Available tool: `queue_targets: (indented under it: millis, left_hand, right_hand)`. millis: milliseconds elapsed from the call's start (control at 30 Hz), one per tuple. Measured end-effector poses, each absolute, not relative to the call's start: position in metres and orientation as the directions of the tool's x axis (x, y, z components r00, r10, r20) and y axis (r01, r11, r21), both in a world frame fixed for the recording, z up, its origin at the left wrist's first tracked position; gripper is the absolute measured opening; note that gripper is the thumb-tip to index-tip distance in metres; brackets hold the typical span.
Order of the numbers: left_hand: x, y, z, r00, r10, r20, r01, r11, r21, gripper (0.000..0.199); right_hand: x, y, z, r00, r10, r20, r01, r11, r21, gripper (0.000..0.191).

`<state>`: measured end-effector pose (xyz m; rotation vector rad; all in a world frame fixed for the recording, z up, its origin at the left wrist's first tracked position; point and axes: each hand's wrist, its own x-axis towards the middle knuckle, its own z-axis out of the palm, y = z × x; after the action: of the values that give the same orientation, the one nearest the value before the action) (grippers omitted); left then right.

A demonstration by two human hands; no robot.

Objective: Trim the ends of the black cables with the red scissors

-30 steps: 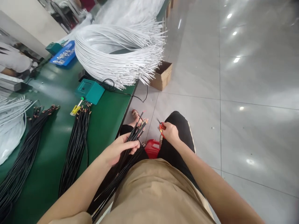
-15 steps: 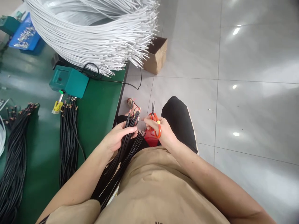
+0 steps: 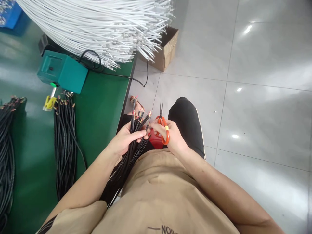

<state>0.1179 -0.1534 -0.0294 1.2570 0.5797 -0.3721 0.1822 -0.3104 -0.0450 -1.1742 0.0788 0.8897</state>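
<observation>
A bundle of black cables (image 3: 133, 146) lies across my lap, its stripped ends showing small coloured wires. My left hand (image 3: 130, 138) is closed around it near those ends, thumb laid across the top. In my right hand (image 3: 168, 130) is a pair of scissors (image 3: 162, 125) with orange handles, the blades pointing away from me and close together. The fingertips of my right hand are at a cable end beside the left thumb; whether they pinch it is too small to tell.
The green table (image 3: 104, 100) on my left carries a teal machine (image 3: 63, 71), a cable bundle (image 3: 65, 146) and another bundle (image 3: 7, 156) at the far left. A large coil of white cables (image 3: 109, 32) overhangs the table edge. A cardboard box (image 3: 169, 48) stands on the floor.
The view has shifted, so the table things sit further left and higher. My right fingers have come closer to the cable ends, and the held ends are spread a little more.
</observation>
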Motion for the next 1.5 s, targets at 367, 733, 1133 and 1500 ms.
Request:
queue_targets:
  millis: [367, 733, 1133, 1500]
  left_hand:
    - [0.119, -0.15, -0.026, 0.789, 0.03, -0.614, 0.581, 0.289, 0.76, 0.023]
    - [0.117, -0.148, -0.031, 0.759, 0.118, -0.64, 0.6, 0.254, 0.758, 0.029]
    - [0.118, -0.148, -0.031, 0.769, 0.114, -0.629, 0.601, 0.207, 0.772, 0.026]
    - [0.116, -0.15, -0.028, 0.809, 0.037, -0.587, 0.555, 0.284, 0.782, 0.02]
  right_hand:
    - [0.174, -0.317, -0.048, 0.727, 0.525, -0.443, -0.455, -0.114, -0.883, 0.023]
    - [0.167, -0.333, -0.06, 0.795, 0.589, 0.145, 0.564, -0.63, -0.534, 0.012]
    - [0.172, -0.337, -0.057, 0.728, 0.658, 0.193, 0.672, -0.629, -0.39, 0.025]
    - [0.175, -0.331, -0.051, 0.893, 0.449, -0.034, 0.205, -0.472, -0.857, 0.035]
